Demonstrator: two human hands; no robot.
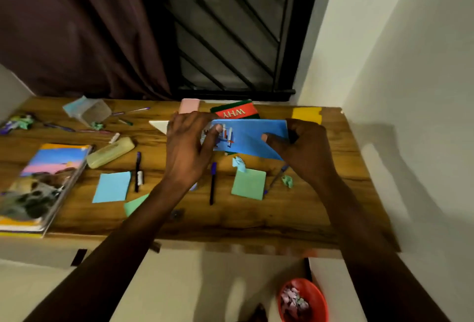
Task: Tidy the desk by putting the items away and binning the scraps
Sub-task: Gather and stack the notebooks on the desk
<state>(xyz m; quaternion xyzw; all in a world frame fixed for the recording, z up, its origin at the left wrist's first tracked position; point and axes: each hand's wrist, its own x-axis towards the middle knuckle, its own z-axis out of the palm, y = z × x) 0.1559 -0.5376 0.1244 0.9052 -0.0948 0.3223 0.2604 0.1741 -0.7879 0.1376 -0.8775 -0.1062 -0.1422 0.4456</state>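
Both hands grasp a flat blue book above the middle back of the brown wooden desk. The left hand curls round its left end with the thumb on the cover. The right hand pinches its right end, thumb on top.

Just behind the blue book lies a red and green book, with a pink pad beside it, both close to the desk's back edge under the barred window. A yellow pad sits near the back right corner, close to the white wall.

A stack of books with a colourful cover lies at the front left, its near corner at the front edge. The widest bare wood is at the front right, between a green sticky pad and the front edge.

A dark blue pen, a black pen, a light blue sticky pad and a yellowish pencil case lie across the middle. A crumpled green scrap lies right of the green pad, and a crumpled pale blue scrap touches its back edge. On the floor below the front right stands a red bin holding scraps.

The red band reads "WHY", upside down from here. The blue book's cover print is too blurred to read.
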